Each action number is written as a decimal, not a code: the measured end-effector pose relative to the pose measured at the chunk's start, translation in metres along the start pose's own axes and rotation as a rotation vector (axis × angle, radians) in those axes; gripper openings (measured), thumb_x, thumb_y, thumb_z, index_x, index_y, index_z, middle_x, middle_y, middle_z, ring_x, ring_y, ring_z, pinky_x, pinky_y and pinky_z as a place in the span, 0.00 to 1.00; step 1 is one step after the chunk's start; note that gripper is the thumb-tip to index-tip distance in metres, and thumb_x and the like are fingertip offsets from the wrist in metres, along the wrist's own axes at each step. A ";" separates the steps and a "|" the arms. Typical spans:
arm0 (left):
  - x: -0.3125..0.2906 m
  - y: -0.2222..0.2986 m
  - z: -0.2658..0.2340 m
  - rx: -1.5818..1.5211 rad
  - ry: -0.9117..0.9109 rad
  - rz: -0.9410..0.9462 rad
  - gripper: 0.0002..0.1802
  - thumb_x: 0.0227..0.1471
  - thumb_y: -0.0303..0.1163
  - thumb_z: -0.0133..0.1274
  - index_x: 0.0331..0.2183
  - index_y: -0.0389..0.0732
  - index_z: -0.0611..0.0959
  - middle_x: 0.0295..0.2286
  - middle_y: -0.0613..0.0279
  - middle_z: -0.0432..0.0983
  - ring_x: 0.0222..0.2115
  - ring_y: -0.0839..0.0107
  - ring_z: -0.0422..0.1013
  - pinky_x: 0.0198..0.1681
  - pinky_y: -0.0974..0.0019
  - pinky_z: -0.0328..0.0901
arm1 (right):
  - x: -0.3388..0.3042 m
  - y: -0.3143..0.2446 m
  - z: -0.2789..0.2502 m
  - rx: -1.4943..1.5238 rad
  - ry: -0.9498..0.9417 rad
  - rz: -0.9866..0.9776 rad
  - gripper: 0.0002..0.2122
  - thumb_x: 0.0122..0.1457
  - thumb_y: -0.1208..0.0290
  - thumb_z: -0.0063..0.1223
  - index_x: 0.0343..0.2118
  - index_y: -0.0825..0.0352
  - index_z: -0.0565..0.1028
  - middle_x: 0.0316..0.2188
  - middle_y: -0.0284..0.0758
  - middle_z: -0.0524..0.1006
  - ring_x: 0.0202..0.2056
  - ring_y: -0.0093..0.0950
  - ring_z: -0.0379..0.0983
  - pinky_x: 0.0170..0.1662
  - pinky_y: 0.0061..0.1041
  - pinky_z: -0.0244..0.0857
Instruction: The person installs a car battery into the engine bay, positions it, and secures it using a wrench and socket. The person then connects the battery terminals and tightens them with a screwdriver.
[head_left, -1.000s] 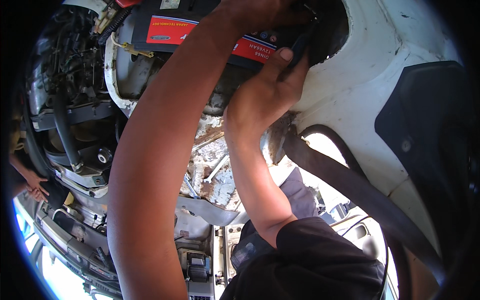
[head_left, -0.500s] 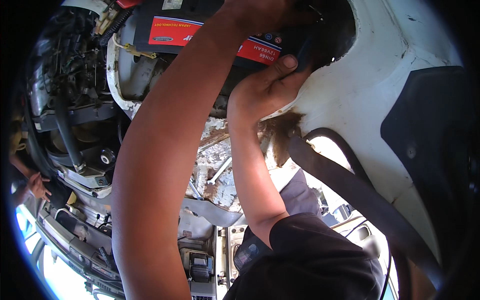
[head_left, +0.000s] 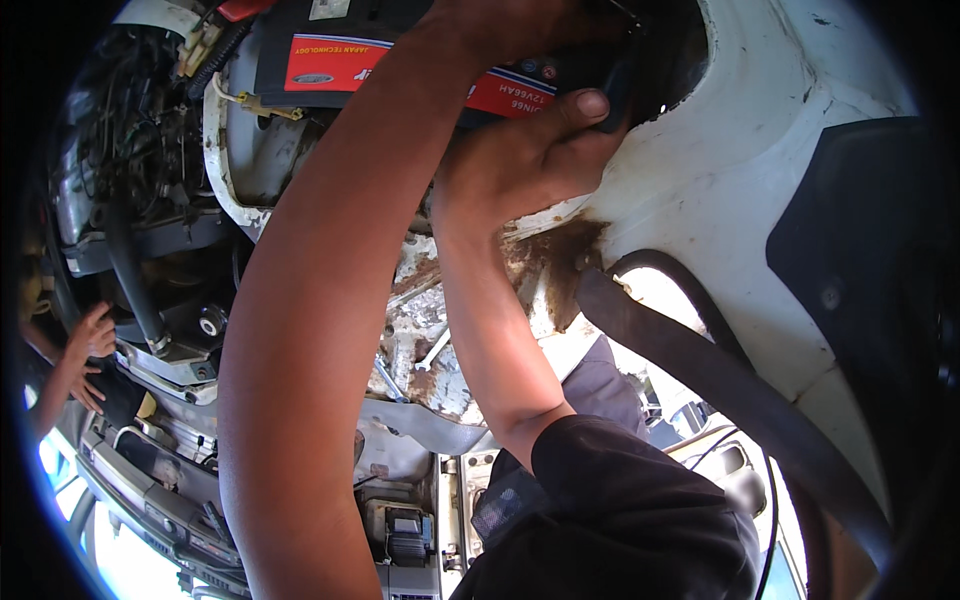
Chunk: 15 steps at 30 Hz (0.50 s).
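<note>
A black car battery (head_left: 335, 62) with a red label sits in the engine bay at the top. My left arm reaches up across its front, and my left hand (head_left: 505, 28) is over the battery's top, its fingers lost in shadow. A thin shiny metal piece (head_left: 632, 14) shows just right of it; I cannot tell whether the hand touches it. Below the battery's right end is my right hand (head_left: 535, 155), thumb up and fingers curled round a dark bluish thing (head_left: 618, 95) at the opening's edge. What that is stays unclear, and the fingertips are hidden.
An open-end wrench (head_left: 434, 350) and another metal tool (head_left: 388, 380) lie on rusty, peeling metal below. A dark rubber strip (head_left: 720, 390) hangs across the white body panel (head_left: 690, 190). Engine parts (head_left: 130, 150) fill the left. Another person's hands (head_left: 90, 345) are at far left.
My right hand has shifted a little left and turned, its thumb still raised. My left hand stays over the battery. At far left, one of the other person's hands has come up.
</note>
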<state>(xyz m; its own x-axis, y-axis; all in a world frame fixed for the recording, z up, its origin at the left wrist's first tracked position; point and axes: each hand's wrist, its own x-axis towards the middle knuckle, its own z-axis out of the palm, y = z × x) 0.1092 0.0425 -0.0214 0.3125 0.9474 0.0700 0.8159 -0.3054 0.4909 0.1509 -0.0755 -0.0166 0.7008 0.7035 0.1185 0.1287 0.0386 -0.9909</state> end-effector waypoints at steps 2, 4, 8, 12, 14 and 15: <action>0.001 0.012 -0.011 -0.047 -0.045 0.012 0.25 0.60 0.56 0.62 0.53 0.55 0.88 0.50 0.53 0.83 0.57 0.51 0.73 0.70 0.42 0.57 | 0.008 0.003 -0.002 -0.044 0.036 0.015 0.25 0.82 0.57 0.36 0.49 0.82 0.72 0.43 0.48 0.80 0.40 0.35 0.76 0.48 0.37 0.70; 0.002 0.003 0.002 -0.017 0.043 0.034 0.25 0.60 0.56 0.62 0.53 0.55 0.88 0.49 0.53 0.84 0.56 0.51 0.74 0.70 0.41 0.57 | 0.008 -0.001 0.000 -0.062 0.050 0.060 0.24 0.82 0.56 0.37 0.44 0.81 0.71 0.38 0.47 0.79 0.36 0.35 0.74 0.45 0.38 0.70; 0.004 -0.003 0.010 0.001 0.030 0.025 0.25 0.60 0.55 0.62 0.54 0.55 0.88 0.48 0.53 0.84 0.55 0.51 0.75 0.70 0.40 0.58 | 0.013 -0.012 0.012 -0.160 0.151 0.070 0.25 0.81 0.56 0.39 0.41 0.81 0.72 0.35 0.47 0.79 0.35 0.34 0.75 0.43 0.36 0.71; 0.001 -0.003 0.013 -0.029 0.111 0.069 0.25 0.60 0.55 0.62 0.54 0.54 0.88 0.47 0.52 0.84 0.55 0.50 0.75 0.69 0.40 0.59 | 0.017 -0.026 0.017 -0.027 0.145 0.150 0.26 0.81 0.56 0.39 0.39 0.81 0.74 0.34 0.47 0.81 0.35 0.34 0.76 0.43 0.35 0.72; -0.001 0.008 -0.003 -0.097 0.073 0.092 0.24 0.61 0.54 0.61 0.54 0.54 0.88 0.47 0.51 0.84 0.55 0.50 0.75 0.69 0.39 0.59 | 0.024 -0.030 0.020 0.061 0.150 0.136 0.26 0.81 0.56 0.40 0.39 0.81 0.74 0.35 0.47 0.81 0.35 0.32 0.77 0.43 0.34 0.72; -0.003 0.003 -0.002 -0.082 0.127 0.104 0.24 0.61 0.54 0.61 0.53 0.54 0.88 0.47 0.51 0.84 0.54 0.49 0.75 0.68 0.40 0.60 | 0.023 -0.034 0.020 0.062 0.124 0.138 0.26 0.81 0.56 0.40 0.40 0.81 0.75 0.35 0.47 0.81 0.35 0.32 0.77 0.43 0.33 0.72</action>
<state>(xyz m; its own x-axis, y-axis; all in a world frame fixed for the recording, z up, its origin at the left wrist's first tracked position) 0.1095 0.0393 -0.0187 0.3243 0.9174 0.2309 0.7383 -0.3980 0.5446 0.1486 -0.0460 0.0183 0.7903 0.6125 -0.0154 -0.0151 -0.0055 -0.9999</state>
